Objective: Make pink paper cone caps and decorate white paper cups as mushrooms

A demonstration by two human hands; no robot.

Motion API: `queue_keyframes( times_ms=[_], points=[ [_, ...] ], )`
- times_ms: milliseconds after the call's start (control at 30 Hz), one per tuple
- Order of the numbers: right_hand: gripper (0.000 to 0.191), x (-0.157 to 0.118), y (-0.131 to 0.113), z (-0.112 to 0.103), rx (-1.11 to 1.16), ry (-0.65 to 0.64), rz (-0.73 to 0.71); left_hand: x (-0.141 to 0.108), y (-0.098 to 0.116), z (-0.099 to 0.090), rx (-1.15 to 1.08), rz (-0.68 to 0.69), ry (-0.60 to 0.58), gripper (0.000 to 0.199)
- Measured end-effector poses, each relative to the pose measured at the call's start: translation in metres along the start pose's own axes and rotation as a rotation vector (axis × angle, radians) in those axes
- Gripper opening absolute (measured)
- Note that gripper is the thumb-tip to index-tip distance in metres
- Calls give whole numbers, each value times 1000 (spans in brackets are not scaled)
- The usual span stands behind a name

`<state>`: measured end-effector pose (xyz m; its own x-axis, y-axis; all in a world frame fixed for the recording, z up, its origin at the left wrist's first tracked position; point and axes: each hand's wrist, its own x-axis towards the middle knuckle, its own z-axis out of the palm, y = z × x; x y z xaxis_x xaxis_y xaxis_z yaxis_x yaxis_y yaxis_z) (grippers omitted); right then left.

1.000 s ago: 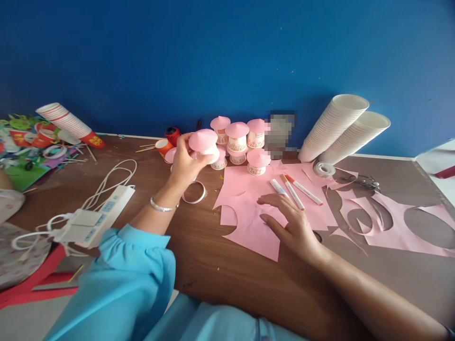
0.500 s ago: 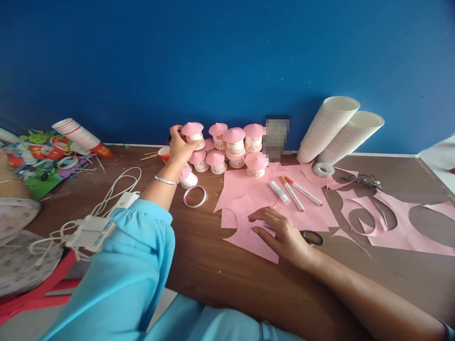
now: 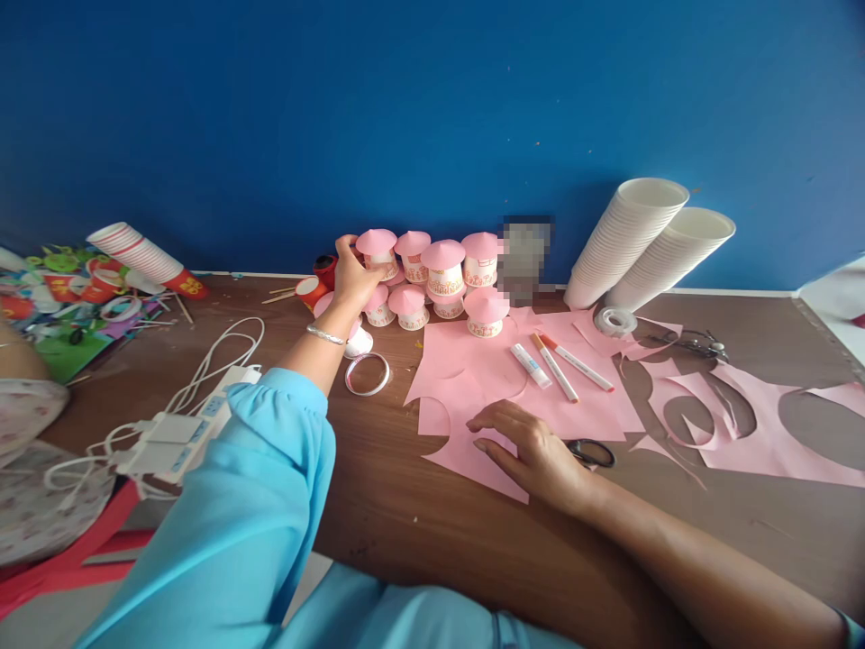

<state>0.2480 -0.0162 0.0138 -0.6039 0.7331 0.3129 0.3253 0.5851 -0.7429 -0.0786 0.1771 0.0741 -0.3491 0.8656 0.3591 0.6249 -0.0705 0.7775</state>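
My left hand [image 3: 357,278] grips a white paper cup with a pink cone roof [image 3: 377,242] at the left end of a stacked group of similar roofed cups [image 3: 444,261] by the wall. Patterned bands run round their lower parts. My right hand [image 3: 533,446] rests with its fingers apart on pink paper [image 3: 466,361], holding nothing. Black-handled scissors [image 3: 591,452] lie beside it, their blades hidden under the hand. A glue stick [image 3: 531,366] and two markers [image 3: 559,368] are on the paper.
Two tall stacks of white cups [image 3: 625,234] lean by the wall. Clear tape [image 3: 614,321] and cut pink scraps [image 3: 750,424] lie right. A tape ring [image 3: 367,374], power strip [image 3: 203,424], red cups [image 3: 311,290] and craft pile [image 3: 87,306] are left, near another person's arm [image 3: 27,356].
My left hand has moved right with the roofed cup, bringing it close against the neighbouring cups. A red cup behind the hand shows more. My right hand has barely moved.
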Motion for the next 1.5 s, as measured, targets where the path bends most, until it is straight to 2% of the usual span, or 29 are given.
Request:
queue_keyframes(
  times_ms=[167,300,500,667,933,1100,1500],
  points=[
    [14,-1,2,1,-10,-9,1,0,-5,4,14,-14,34,74],
    [15,-2,4,1,-24,-31,4,-2,-6,4,95,-33,47,70],
    [15,-2,6,3,-23,-57,9,-2,-4,4,180,-43,43,75],
    [15,-2,7,4,-22,-62,17,-1,-5,5,146,-36,42,75],
    [14,-3,8,3,-26,-56,7,1,-3,3,154,-28,17,88],
    [15,-3,7,3,-26,-57,7,2,-10,3,156,-13,10,95],
    [14,-3,6,3,-20,-61,16,2,-16,1,107,-34,-36,93]
  ],
)
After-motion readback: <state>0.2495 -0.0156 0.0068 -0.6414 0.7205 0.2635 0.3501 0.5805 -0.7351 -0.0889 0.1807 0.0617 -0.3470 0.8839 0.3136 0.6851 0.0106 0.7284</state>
